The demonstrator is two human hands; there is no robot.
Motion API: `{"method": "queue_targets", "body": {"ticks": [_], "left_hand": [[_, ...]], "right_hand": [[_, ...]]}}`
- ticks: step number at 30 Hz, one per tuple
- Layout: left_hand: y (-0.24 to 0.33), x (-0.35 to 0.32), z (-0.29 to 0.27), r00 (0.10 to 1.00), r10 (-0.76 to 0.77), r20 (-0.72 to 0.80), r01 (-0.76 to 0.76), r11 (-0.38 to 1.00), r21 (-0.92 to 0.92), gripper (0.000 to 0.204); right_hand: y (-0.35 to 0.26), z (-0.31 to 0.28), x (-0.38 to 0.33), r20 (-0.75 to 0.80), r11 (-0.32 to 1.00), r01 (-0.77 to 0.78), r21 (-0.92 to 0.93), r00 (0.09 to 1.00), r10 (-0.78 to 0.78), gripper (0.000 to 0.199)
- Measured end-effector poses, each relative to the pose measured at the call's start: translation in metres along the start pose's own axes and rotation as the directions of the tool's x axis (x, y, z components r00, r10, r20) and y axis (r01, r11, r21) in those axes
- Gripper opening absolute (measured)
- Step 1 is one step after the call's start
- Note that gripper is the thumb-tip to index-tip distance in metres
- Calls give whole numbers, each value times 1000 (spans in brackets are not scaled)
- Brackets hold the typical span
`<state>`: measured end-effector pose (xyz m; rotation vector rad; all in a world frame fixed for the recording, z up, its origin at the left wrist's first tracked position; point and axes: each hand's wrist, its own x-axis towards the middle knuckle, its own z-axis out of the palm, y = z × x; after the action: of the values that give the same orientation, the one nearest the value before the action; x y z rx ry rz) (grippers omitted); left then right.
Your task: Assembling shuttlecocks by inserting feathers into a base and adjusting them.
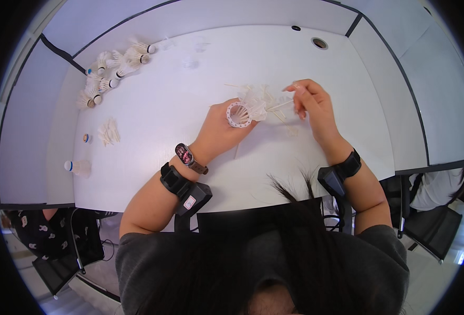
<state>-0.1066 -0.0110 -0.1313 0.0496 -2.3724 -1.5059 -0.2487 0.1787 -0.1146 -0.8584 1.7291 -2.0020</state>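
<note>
My left hand (225, 128) is wrapped round a white ring (231, 122) with small dots along its rim. Thin pale shafts show inside the ring's opening. Just right of it, loose white feathers (257, 106) and bare quills lie in a pile on the table. Above the right side of this pile is my right hand (315, 107), its fingers bent and drawn together at the end of a thin white quill (280, 105). The quill slants down-left toward the feathers. Exactly which fingertips touch it is hard to make out.
Several shuttlecocks (117, 64) lie heaped at the far left of the white table (184, 105). Nearer on the left are cut quill pieces (109, 132), a small round cork (87, 138) and another shuttlecock (79, 167). Panels (389, 89) enclose the table; a cable hole (319, 43) sits at the back right.
</note>
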Motion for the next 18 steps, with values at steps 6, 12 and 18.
{"method": "queue_targets", "body": {"ticks": [6,12,18], "left_hand": [[-3,-1,0,996,64,-56,-68,995,-72,21],[-1,0,1,997,68,-43,-69,998,-12,21],[0,0,0,999,41,-26,-41,999,15,20]], "right_hand": [[3,12,-4,222,989,-83,-125,969,109,13],[3,3,-4,199,972,-198,-127,955,220,15],[8,1,1,64,984,-180,2,982,180,16]]}}
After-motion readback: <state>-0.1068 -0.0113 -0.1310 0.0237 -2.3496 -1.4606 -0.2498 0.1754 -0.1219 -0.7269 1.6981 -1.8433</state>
